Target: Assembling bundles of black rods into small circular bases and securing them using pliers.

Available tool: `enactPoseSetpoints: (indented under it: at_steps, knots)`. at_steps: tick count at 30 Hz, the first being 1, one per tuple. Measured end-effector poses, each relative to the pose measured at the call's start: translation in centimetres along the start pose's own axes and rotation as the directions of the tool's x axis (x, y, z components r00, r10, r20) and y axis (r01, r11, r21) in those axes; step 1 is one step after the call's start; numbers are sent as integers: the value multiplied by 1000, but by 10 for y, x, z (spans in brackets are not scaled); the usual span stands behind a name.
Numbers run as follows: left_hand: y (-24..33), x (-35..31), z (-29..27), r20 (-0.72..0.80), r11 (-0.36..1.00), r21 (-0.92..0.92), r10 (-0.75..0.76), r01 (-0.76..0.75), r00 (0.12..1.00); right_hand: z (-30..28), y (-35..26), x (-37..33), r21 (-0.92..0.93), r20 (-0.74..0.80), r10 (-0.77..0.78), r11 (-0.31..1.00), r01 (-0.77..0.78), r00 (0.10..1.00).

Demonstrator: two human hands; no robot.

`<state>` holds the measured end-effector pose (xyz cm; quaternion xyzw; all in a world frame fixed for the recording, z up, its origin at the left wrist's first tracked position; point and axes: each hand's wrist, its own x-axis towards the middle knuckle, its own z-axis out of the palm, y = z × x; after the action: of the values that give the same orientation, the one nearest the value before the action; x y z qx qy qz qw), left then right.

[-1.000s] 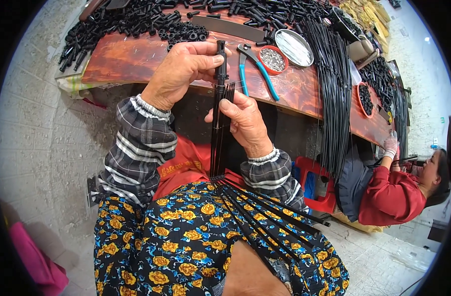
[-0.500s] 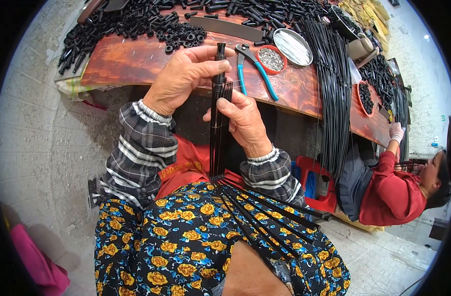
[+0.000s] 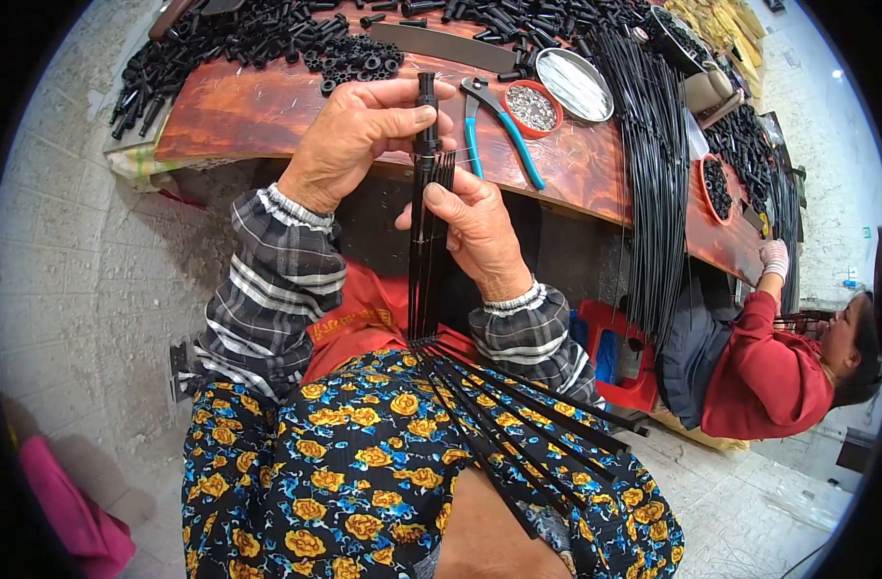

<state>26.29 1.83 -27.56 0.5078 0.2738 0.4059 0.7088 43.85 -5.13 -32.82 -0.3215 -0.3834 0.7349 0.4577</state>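
My left hand [image 3: 349, 135] pinches a black plastic umbrella runner [image 3: 427, 127], a ridged tube held upright above the table's near edge. Thin black umbrella ribs [image 3: 418, 289] hang from its lower end down to my lap, where joined struts [image 3: 518, 405] fan out to the right across the flowered cloth. Lower and to the right, my right hand [image 3: 477, 232] is closed on several rib ends [image 3: 444, 174], thumb on top, close beside the runner. A fine wire [image 3: 465, 155] sticks out to the right from these ends. My fingers partly hide the joints.
Blue-handled pliers [image 3: 506, 135] lie on the reddish wooden table [image 3: 238, 111]. Beside them stand a red bowl of small metal bits [image 3: 532, 109] and a dish of white strips [image 3: 574, 85]. Long black ribs [image 3: 653, 193] overhang the edge. A co-worker in red [image 3: 769, 372] sits at right.
Both hands keep their grips. My left hand and the runner have shifted slightly up and left; the rib ends in my right hand have barely moved.
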Motion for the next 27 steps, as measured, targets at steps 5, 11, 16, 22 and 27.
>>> enactPoseSetpoints:
  at_steps: [5, 11, 16, 22, 27]
  knots:
    - [-3, -2, -3, 41, 1000, -11, 9, -9, 999, 3, 2, -1, 37, -16, -3, 999, 3, 1000]
    - [0, -5, -2, 56, 999, 49, 12, -15, 998, 8, 2, -1, 42, -37, -72, 996, 74, 997]
    - [2, -7, 1, 46, 999, 42, 25, -27, 999, 11, -2, -2, 42, -24, -59, 997, 60, 998]
    - [-1, -12, 3, 128, 988, 34, 143, -148, 981, 9, 0, -3, 48, -43, -94, 994, 96, 995]
    - [-1, -16, 1, 132, 980, 175, 66, -89, 989, 9, 1, -2, 21, -65, -106, 994, 108, 992]
